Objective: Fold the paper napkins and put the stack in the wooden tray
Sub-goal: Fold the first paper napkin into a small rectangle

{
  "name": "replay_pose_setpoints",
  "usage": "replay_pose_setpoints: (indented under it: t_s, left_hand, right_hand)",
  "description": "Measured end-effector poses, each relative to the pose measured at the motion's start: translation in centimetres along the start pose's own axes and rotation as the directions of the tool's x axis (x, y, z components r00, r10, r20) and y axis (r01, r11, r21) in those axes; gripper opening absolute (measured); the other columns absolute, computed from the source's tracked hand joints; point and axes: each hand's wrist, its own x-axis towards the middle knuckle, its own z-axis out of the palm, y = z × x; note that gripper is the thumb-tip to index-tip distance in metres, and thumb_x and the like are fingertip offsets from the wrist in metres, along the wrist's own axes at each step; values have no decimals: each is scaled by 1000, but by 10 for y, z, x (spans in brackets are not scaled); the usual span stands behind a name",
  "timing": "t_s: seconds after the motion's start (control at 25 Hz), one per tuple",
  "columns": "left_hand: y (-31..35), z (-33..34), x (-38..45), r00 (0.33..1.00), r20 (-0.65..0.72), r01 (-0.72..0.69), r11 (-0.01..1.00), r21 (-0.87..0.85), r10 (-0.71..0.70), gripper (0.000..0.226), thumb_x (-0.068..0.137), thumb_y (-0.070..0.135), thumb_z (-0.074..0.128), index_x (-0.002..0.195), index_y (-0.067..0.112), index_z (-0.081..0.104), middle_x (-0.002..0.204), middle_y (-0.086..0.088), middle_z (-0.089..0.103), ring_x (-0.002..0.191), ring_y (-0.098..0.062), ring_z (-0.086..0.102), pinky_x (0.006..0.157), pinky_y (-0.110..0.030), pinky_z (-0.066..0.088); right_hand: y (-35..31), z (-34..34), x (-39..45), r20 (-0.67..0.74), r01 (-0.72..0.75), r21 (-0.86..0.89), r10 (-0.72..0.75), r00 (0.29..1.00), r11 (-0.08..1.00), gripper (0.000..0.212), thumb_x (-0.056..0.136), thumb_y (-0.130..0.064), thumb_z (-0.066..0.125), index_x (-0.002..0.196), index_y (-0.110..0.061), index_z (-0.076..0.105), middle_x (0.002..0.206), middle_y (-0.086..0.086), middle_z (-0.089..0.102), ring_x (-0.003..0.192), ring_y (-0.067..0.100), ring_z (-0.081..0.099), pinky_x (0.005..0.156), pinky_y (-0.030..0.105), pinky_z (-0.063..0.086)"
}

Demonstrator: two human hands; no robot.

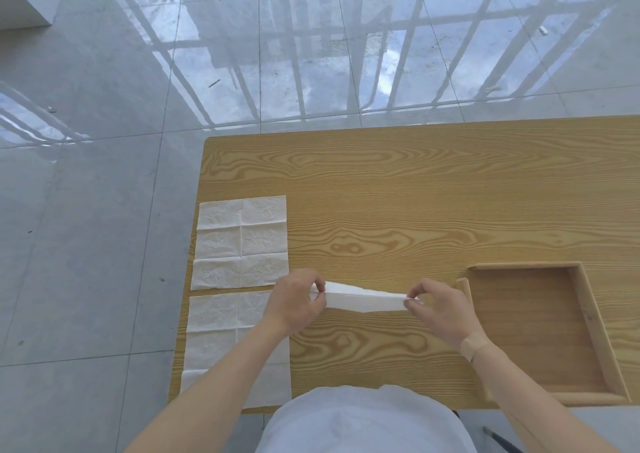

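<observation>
A white paper napkin [363,298] is stretched between my two hands just above the wooden table [398,189], folded into a long narrow strip. My left hand [294,300] pinches its left end and my right hand [440,307] pinches its right end. Two unfolded napkins lie flat at the table's left edge: one farther away [239,241], one nearer [221,335] partly under my left forearm. The wooden tray [588,317] sits at the right, just beyond my right hand, with nothing in it.
The table's left edge runs right beside the flat napkins, with glossy grey floor tiles [104,210] beyond. A bandage wraps my right wrist [474,345]. My white shirt [363,421] hides the table's near edge.
</observation>
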Motion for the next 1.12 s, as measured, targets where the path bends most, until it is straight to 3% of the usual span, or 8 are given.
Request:
replay_pose_setpoints:
  t_s: [0.2,0.32,0.52,0.72,0.8,0.88,1.0,1.12]
  left_hand:
    - [-5,-2,1,980,90,195,958,-208,-180,11,86,24,63,81,33,58,81,10,66,76,-14,61,70,-30,51]
    - [-3,1,6,955,125,288,938,-191,-268,11,89,26,60,83,35,57,80,6,65,72,-13,59,64,-26,49]
    - [-1,8,13,926,114,375,913,-162,-360,8,92,28,54,96,30,60,85,8,64,75,-10,60,61,-27,48]
    - [-1,11,15,926,84,376,916,-139,-368,17,91,26,54,106,26,62,91,9,63,83,-11,60,72,-36,54]
    - [0,10,15,935,68,352,933,-79,-347,22,91,26,53,112,24,61,99,7,62,89,-13,59,77,-37,54]
    - [1,13,12,961,-4,275,955,111,-277,28,93,27,53,120,23,58,112,3,58,102,-17,55,86,-37,49]
    - [11,24,1,994,-92,84,921,381,-52,40,96,34,48,133,20,49,138,-4,46,128,-25,41,103,-42,38]
    - [22,47,-11,987,51,-157,892,423,150,55,102,41,31,150,15,31,161,-8,20,149,-28,12,118,-50,18]
  right_hand:
    - [-3,-1,0,25,-139,210,137,990,968,10,79,-30,73,75,-36,65,76,-12,71,75,3,63,69,23,49]
    - [-5,7,7,15,-206,217,208,978,954,8,82,-29,70,82,-35,66,81,-6,70,80,12,64,69,27,49]
    - [-7,19,17,18,-253,192,255,967,948,11,85,-25,64,92,-33,66,87,-7,68,77,10,63,62,26,49]
    - [-2,22,19,-16,-257,148,262,965,955,17,86,-23,63,100,-33,65,88,-9,66,80,6,61,65,31,53]
    - [-2,23,19,-28,-237,89,241,970,967,23,87,-23,62,109,-30,64,92,-10,63,84,7,60,66,31,53]
    - [-3,27,15,-92,-178,-59,172,981,982,32,88,-24,62,120,-26,61,107,-7,62,99,14,58,76,34,52]
    - [-8,40,2,-199,8,-419,-100,975,908,50,88,-34,64,135,-20,52,138,4,52,129,27,44,97,43,44]
    - [-15,62,-10,-67,176,-550,-253,965,816,60,95,-47,43,147,-17,37,155,5,36,144,30,27,112,49,31]
